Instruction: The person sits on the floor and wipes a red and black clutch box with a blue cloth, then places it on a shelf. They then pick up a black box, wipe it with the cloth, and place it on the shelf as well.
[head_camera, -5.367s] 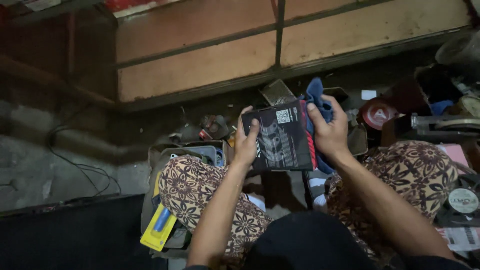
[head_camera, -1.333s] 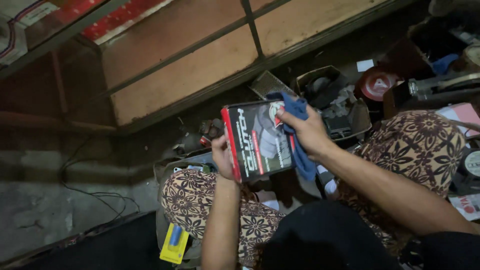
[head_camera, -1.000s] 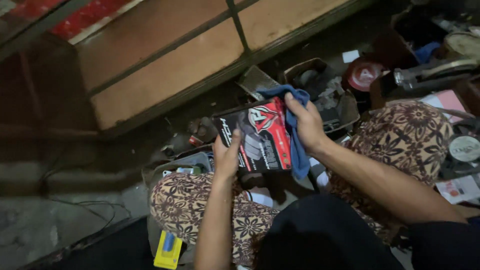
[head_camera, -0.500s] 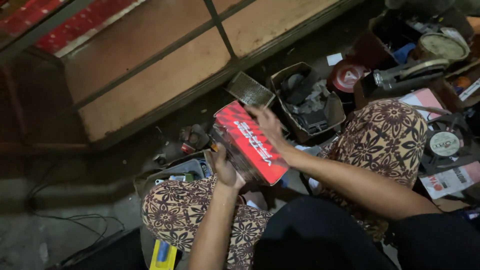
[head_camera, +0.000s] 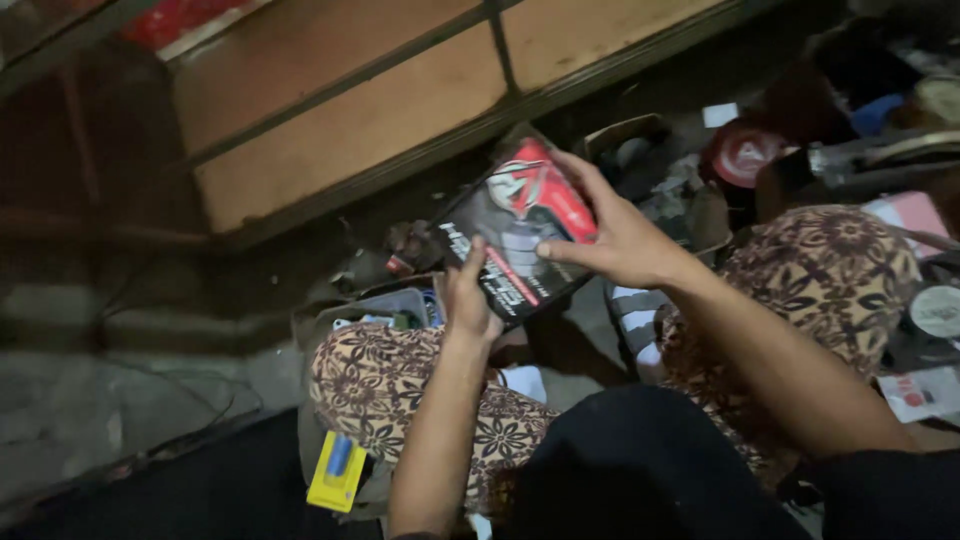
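Head view: a yellow blister pack (head_camera: 337, 472) lies at seven o'clock beside the patterned knee (head_camera: 385, 385). The left hand (head_camera: 468, 300) grips the lower edge of a black-and-red product box (head_camera: 520, 235); the right hand (head_camera: 620, 235) clasps its right side. At two o'clock, an open cardboard box (head_camera: 650, 165) and a red round lid (head_camera: 742, 155) crowd the floor.

The right hand (head_camera: 625, 240) covers the far edge of the flat black-and-red printed box (head_camera: 520, 235). Beyond it, dim open cardboard boxes (head_camera: 650, 165) blur together. The pale round disc (head_camera: 937, 310) is cut off.
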